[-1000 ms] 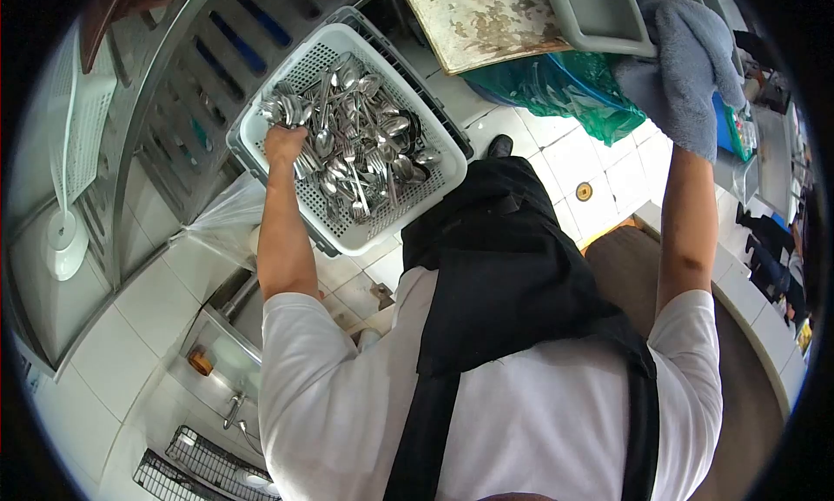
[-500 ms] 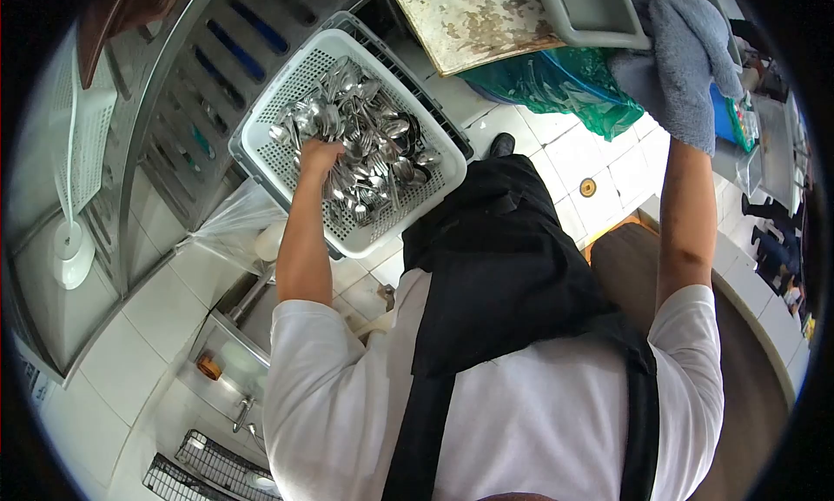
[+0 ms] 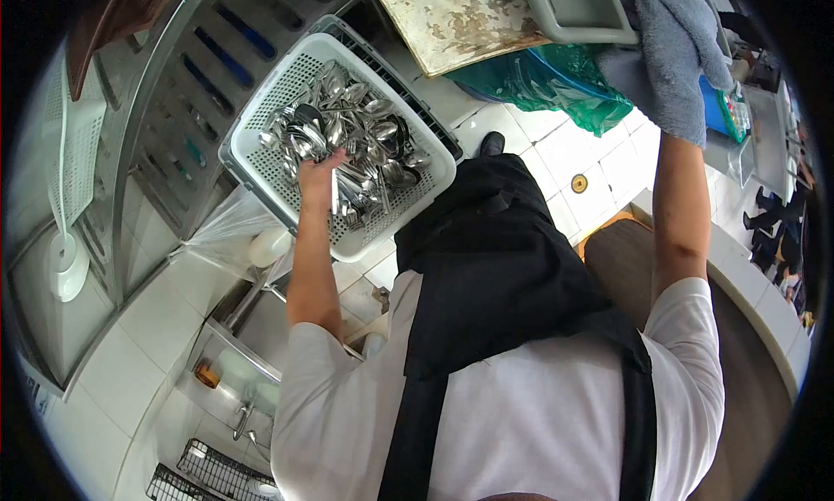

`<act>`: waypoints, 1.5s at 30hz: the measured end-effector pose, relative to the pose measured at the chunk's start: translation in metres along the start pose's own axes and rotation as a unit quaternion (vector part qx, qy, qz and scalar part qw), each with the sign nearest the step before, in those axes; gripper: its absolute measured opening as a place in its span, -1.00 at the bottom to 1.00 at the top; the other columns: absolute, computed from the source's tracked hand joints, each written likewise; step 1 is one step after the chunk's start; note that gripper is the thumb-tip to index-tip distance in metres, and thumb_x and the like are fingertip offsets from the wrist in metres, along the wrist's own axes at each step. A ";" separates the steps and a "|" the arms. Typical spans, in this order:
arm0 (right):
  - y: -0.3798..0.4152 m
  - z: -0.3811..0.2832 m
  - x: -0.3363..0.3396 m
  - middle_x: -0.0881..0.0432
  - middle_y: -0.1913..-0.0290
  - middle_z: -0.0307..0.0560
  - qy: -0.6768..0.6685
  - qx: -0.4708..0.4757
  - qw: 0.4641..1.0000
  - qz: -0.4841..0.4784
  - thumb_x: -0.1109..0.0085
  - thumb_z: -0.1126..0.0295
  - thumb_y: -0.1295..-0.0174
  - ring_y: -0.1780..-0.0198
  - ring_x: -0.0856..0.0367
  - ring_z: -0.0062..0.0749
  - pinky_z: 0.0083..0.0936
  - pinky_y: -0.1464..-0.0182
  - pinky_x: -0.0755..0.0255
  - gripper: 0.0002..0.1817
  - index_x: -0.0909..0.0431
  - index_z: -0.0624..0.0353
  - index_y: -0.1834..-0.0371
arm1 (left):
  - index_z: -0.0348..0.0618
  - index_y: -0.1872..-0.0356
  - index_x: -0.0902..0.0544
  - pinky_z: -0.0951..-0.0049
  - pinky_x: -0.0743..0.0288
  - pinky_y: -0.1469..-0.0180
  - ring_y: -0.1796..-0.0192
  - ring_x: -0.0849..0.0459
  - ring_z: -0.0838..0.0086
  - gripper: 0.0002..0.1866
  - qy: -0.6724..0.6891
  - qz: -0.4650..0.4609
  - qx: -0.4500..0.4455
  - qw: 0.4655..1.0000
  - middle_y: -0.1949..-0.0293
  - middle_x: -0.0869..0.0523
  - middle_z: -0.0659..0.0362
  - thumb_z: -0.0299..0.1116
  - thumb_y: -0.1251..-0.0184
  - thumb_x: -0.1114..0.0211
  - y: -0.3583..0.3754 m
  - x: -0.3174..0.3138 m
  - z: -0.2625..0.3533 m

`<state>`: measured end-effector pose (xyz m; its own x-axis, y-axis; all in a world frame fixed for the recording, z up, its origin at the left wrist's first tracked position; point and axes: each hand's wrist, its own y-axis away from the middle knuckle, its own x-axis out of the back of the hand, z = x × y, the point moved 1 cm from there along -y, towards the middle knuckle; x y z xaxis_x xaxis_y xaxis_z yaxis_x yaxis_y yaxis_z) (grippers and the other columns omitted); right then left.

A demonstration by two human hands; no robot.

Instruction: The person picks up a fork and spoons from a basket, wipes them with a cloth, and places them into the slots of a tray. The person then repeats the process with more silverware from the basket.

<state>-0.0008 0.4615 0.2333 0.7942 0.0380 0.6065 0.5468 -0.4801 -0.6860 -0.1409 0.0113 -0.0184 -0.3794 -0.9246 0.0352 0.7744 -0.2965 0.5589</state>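
My left hand [image 3: 320,178] is in a white perforated basket [image 3: 352,251], closed around a few metal spoons [image 3: 311,138]. Their bowls stick out past my fingers, and one bright handle shows below the hand. Loose cutlery [image 3: 382,140], mostly spoons and forks, is heaped around it in the basket. A grey towel [image 3: 682,58] covers my right hand, which is raised at the upper right by the grey trays. Only the wrist and forearm come out from under the towel, so the fingers on that side are hidden.
Under the basket is a grey crate [image 3: 236,164]. A stained flat tray [image 3: 460,23] and a grey tray [image 3: 582,10] sit above a bin with a green bag [image 3: 573,97]. At left is a slotted metal rack [image 3: 174,110]; lower left, a tap [image 3: 243,418]. People stand far right.
My left hand has shifted slightly down within the cutlery, and a bright handle now shows beside it. The whole view has drifted a little; the towel is still over my right hand.
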 end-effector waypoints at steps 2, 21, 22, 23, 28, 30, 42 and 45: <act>-0.002 0.000 -0.001 -0.33 0.46 -0.17 0.022 0.004 1.000 -0.007 0.04 0.62 -0.07 0.37 -0.41 -0.45 -0.56 0.37 -0.31 -0.91 -0.35 0.17 0.48 | -0.29 0.16 -0.69 0.50 -0.44 0.10 0.29 -0.60 0.51 -0.70 -0.032 0.011 0.022 0.999 0.27 -0.72 0.21 -0.51 -0.03 -0.46 -0.010 0.008 0.006; 0.000 0.004 -0.001 -0.39 0.32 -0.10 -0.057 -0.028 0.998 -0.008 0.00 0.70 -0.11 0.24 -0.43 -0.40 -0.50 0.26 -0.37 -0.83 -0.38 0.20 0.29 | -0.30 0.10 -0.62 0.14 -0.42 -0.18 -0.09 -0.57 0.03 -0.73 -0.667 -0.090 -0.265 0.691 -0.01 -0.60 -0.09 -0.39 -0.23 -0.14 -0.083 -0.020 0.048; 0.000 0.005 -0.001 -0.40 0.32 -0.10 -0.063 -0.030 0.998 -0.007 0.00 0.70 -0.12 0.24 -0.43 -0.40 -0.50 0.25 -0.38 -0.82 -0.38 0.20 0.27 | -0.30 0.09 -0.62 0.13 -0.42 -0.18 -0.08 -0.56 0.02 -0.72 -0.674 -0.100 -0.292 0.672 0.03 -0.61 -0.07 -0.38 -0.24 -0.14 -0.089 -0.024 0.043; 0.000 0.005 -0.001 -0.40 0.31 -0.10 -0.068 -0.030 0.997 -0.007 0.00 0.71 -0.12 0.23 -0.43 -0.40 -0.49 0.24 -0.38 -0.81 -0.38 0.20 0.26 | -0.26 0.06 -0.62 0.14 -0.40 -0.20 -0.09 -0.54 0.01 -0.71 -0.664 -0.101 -0.286 0.684 0.02 -0.59 -0.06 -0.37 -0.24 -0.14 -0.094 -0.030 0.042; 0.001 0.005 -0.007 -0.35 0.40 -0.14 -0.097 -0.028 0.994 0.041 0.03 0.66 -0.12 0.34 -0.41 -0.43 -0.51 0.37 -0.33 -0.89 -0.38 0.19 0.37 | -0.29 0.10 -0.64 0.19 -0.39 -0.22 -0.12 -0.53 0.02 -0.72 -0.676 -0.093 -0.257 0.684 -0.01 -0.59 -0.12 -0.39 -0.22 -0.16 -0.092 -0.030 0.029; 0.000 0.000 -0.015 -0.33 0.46 -0.16 -0.111 -0.024 0.990 0.090 0.05 0.63 -0.12 0.40 -0.39 -0.45 -0.52 0.43 -0.31 -0.91 -0.38 0.18 0.43 | -0.22 0.10 -0.64 0.18 -0.40 -0.21 -0.10 -0.55 0.04 -0.74 -0.686 -0.083 -0.286 0.664 0.04 -0.59 -0.08 -0.37 -0.24 -0.13 -0.087 -0.027 0.025; 0.000 -0.004 0.002 -0.44 0.26 -0.11 -0.074 -0.003 0.997 -0.016 -0.07 0.71 -0.11 0.22 -0.47 -0.39 -0.57 0.19 -0.42 -0.81 -0.40 0.18 0.28 | -0.32 0.32 -0.67 0.19 -0.52 0.13 0.24 -0.70 0.00 -0.73 -0.474 0.023 -0.187 0.860 0.32 -0.72 -0.11 -0.28 -0.07 -0.35 -0.061 0.007 0.029; -0.001 0.007 0.001 -0.44 0.26 -0.11 -0.031 0.024 0.999 -0.015 -0.07 0.70 -0.12 0.24 -0.47 -0.39 -0.53 0.19 -0.43 -0.82 -0.41 0.19 0.27 | -0.30 0.45 -0.69 0.23 -0.53 0.20 0.31 -0.72 0.04 -0.69 -0.317 0.103 -0.232 0.914 0.41 -0.73 -0.12 -0.20 0.00 -0.44 -0.073 0.004 0.060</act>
<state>0.0010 0.4685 0.2316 0.7913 0.1059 0.6022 0.5813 -0.4358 -0.6872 -0.2296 0.0438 -0.0092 -0.3047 -0.6917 0.6547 0.9381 -0.3367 0.0808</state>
